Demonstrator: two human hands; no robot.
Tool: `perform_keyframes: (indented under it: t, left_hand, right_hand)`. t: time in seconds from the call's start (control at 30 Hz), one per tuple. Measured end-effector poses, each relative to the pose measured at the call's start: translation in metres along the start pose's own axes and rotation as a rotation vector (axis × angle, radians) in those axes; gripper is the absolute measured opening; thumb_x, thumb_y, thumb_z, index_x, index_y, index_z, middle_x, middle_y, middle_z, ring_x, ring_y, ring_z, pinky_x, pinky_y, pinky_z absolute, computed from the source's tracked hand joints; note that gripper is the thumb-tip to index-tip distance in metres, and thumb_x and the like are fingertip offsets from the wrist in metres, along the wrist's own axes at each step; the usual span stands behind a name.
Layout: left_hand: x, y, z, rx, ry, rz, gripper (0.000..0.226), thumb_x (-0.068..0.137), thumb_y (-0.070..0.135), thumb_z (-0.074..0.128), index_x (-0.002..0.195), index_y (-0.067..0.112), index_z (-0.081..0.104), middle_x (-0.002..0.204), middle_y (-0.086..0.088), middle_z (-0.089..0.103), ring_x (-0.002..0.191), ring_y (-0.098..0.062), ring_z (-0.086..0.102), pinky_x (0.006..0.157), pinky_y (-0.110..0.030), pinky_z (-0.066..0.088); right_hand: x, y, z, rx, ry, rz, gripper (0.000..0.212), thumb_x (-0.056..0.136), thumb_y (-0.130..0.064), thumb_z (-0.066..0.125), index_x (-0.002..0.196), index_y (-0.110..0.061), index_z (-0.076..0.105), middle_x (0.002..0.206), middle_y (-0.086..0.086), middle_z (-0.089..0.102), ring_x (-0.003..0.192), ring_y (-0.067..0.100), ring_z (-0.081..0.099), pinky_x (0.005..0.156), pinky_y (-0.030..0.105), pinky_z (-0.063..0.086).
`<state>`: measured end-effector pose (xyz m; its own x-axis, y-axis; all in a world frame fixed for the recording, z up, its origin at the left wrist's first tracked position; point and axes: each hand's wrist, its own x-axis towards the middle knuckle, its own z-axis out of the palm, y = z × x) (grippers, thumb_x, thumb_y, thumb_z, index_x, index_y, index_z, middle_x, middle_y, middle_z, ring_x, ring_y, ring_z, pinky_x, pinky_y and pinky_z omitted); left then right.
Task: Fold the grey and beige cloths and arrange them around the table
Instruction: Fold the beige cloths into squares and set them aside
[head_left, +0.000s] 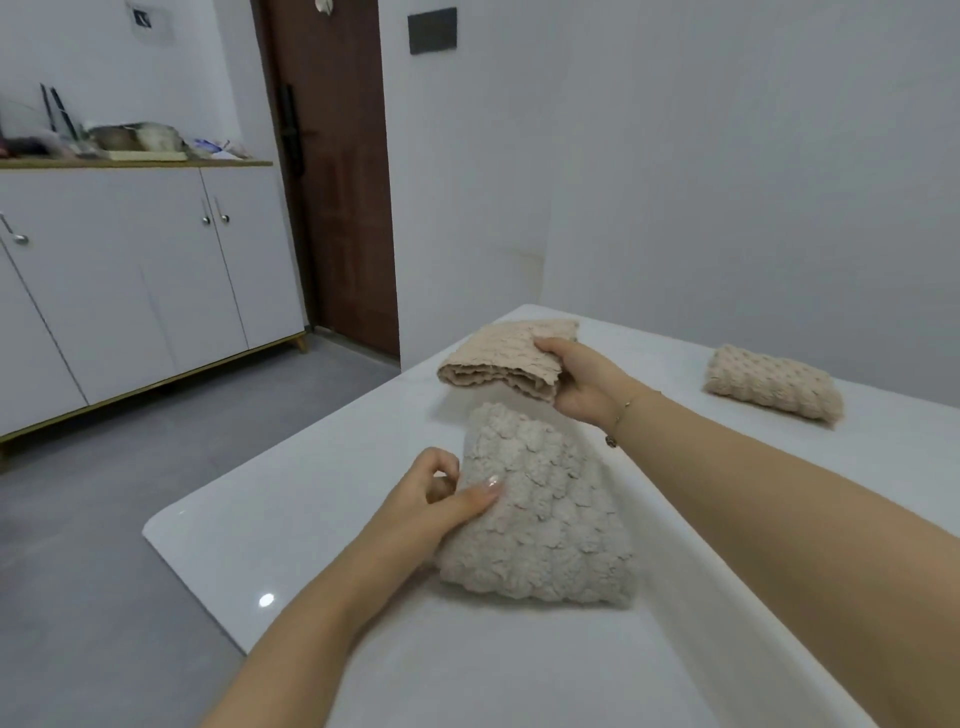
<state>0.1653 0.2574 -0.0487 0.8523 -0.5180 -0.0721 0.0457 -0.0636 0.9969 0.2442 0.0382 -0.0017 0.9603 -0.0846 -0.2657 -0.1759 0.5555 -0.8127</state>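
Observation:
A folded grey cloth (545, 514) with a bumpy weave lies on the white table (291, 540) in front of me. My left hand (441, 499) grips its left edge, thumb on top. My right hand (576, 379) holds a folded beige cloth (504, 353) by its right end, just above the table's far left part. Another folded beige cloth (774, 382) lies flat at the far right of the table, close to the wall.
The table's left edge drops to a grey floor (156, 441). A white cabinet (130, 270) with clutter on top stands at the left. A brown door (337, 171) is behind the table's far corner. A white wall runs along the right.

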Motion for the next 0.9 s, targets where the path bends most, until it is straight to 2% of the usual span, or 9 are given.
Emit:
perform_keyframes:
  t: [0.07, 0.13, 0.2, 0.33, 0.47, 0.63, 0.73, 0.83, 0.9]
  left_hand:
    - [0.000, -0.002, -0.008, -0.031, 0.103, 0.003, 0.034, 0.076, 0.027, 0.073, 0.090, 0.015, 0.044, 0.084, -0.009, 0.066, 0.074, -0.018, 0.067, 0.063, -0.028, 0.052]
    - [0.000, -0.002, -0.010, -0.010, 0.166, 0.024, 0.029, 0.081, 0.020, 0.072, 0.097, 0.017, 0.047, 0.088, -0.010, 0.070, 0.078, -0.023, 0.069, 0.068, -0.036, 0.054]
    - [0.001, -0.005, -0.015, 0.035, 0.185, 0.033, 0.031, 0.082, 0.019, 0.071, 0.105, 0.024, 0.050, 0.093, -0.010, 0.072, 0.082, -0.025, 0.071, 0.075, -0.041, 0.056]
    - [0.005, -0.007, -0.018, 0.067, 0.143, 0.044, 0.034, 0.085, 0.017, 0.067, 0.114, 0.030, 0.055, 0.093, -0.009, 0.073, 0.082, -0.021, 0.072, 0.079, -0.039, 0.057]
    - [0.005, -0.008, -0.019, 0.050, 0.120, 0.046, 0.032, 0.086, 0.015, 0.065, 0.114, 0.030, 0.057, 0.092, -0.009, 0.072, 0.081, -0.020, 0.071, 0.073, -0.031, 0.057]
    - [0.006, -0.009, -0.019, 0.038, 0.110, 0.067, 0.032, 0.087, 0.017, 0.064, 0.114, 0.033, 0.057, 0.097, -0.004, 0.072, 0.086, -0.016, 0.070, 0.073, -0.028, 0.055]
    - [0.004, -0.008, -0.017, 0.052, 0.062, 0.071, 0.037, 0.087, 0.021, 0.066, 0.119, 0.034, 0.053, 0.107, 0.004, 0.070, 0.094, -0.011, 0.068, 0.078, -0.025, 0.053]
    - [-0.001, -0.003, -0.013, 0.039, 0.032, 0.071, 0.047, 0.081, 0.025, 0.071, 0.121, 0.036, 0.051, 0.112, 0.005, 0.068, 0.096, -0.009, 0.068, 0.079, -0.025, 0.054]
    - [-0.005, 0.002, -0.007, -0.023, 0.015, 0.068, 0.046, 0.082, 0.017, 0.070, 0.122, 0.033, 0.052, 0.111, 0.001, 0.071, 0.096, -0.013, 0.069, 0.078, -0.027, 0.055]
  right_hand:
    - [0.019, 0.010, 0.011, 0.038, 0.006, 0.043, 0.031, 0.100, -0.015, 0.040, 0.126, 0.002, 0.040, 0.107, 0.024, 0.061, 0.087, 0.035, 0.066, 0.063, 0.035, 0.058]
    - [0.031, 0.020, 0.009, 0.098, 0.043, 0.080, 0.036, 0.101, -0.013, 0.040, 0.133, 0.003, 0.036, 0.125, 0.025, 0.055, 0.110, 0.038, 0.059, 0.092, 0.039, 0.053]
    - [0.039, 0.032, 0.012, 0.112, 0.082, 0.107, 0.039, 0.100, -0.011, 0.040, 0.137, 0.003, 0.036, 0.135, 0.023, 0.051, 0.123, 0.035, 0.053, 0.103, 0.040, 0.044]
    - [0.042, 0.042, 0.016, 0.082, 0.130, 0.092, 0.037, 0.101, -0.009, 0.038, 0.136, 0.002, 0.037, 0.135, 0.021, 0.052, 0.124, 0.031, 0.053, 0.069, 0.030, 0.057]
    - [0.042, 0.042, 0.016, 0.038, 0.117, 0.087, 0.038, 0.101, -0.013, 0.039, 0.136, 0.003, 0.040, 0.133, 0.022, 0.054, 0.122, 0.032, 0.054, 0.108, 0.036, 0.039]
    - [0.020, 0.036, 0.025, -0.033, 0.081, 0.083, 0.038, 0.101, -0.014, 0.038, 0.134, 0.005, 0.040, 0.129, 0.022, 0.055, 0.097, 0.032, 0.062, 0.062, 0.038, 0.053]
    - [0.000, 0.024, 0.013, -0.145, 0.164, 0.045, 0.036, 0.100, -0.015, 0.040, 0.132, 0.001, 0.037, 0.110, 0.017, 0.059, 0.083, 0.025, 0.056, 0.068, 0.029, 0.048]
    - [-0.033, 0.009, -0.015, -0.302, 0.217, 0.062, 0.046, 0.093, -0.018, 0.051, 0.134, -0.005, 0.033, 0.118, 0.009, 0.051, 0.076, 0.020, 0.036, 0.077, 0.028, 0.037]
    - [-0.064, 0.006, -0.032, -0.361, 0.188, 0.100, 0.028, 0.091, -0.018, 0.054, 0.115, -0.007, 0.045, 0.095, 0.010, 0.046, 0.075, 0.023, 0.039, 0.073, 0.032, 0.037]
